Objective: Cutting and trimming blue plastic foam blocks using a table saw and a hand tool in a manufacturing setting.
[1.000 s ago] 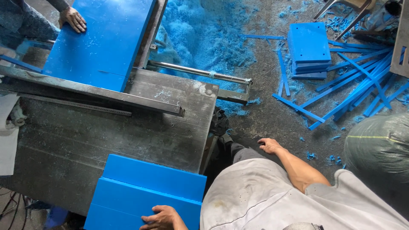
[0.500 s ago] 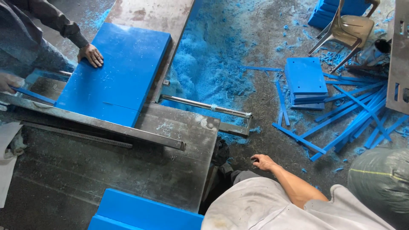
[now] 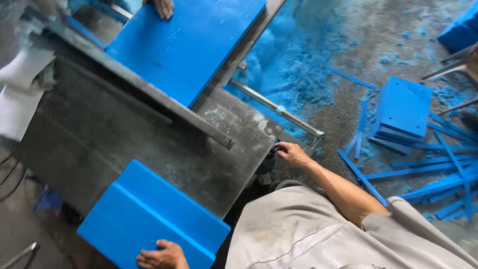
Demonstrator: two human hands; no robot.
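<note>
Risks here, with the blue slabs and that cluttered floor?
1. The stacked blue slabs overhang the metal table edge, steadied only by the left hand; they might tip.
2. The right hand rests at the table's corner near a steel rail; a pinch is possible.
3. Blue strips and shavings litter the floor: likely slip or trip hazard.

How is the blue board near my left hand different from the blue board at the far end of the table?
The near board has a step, like stacked sheets, and overhangs the table edge under the left hand. The far board lies flat behind the metal rail, with another person's hand on it. Both are bright blue.
</note>
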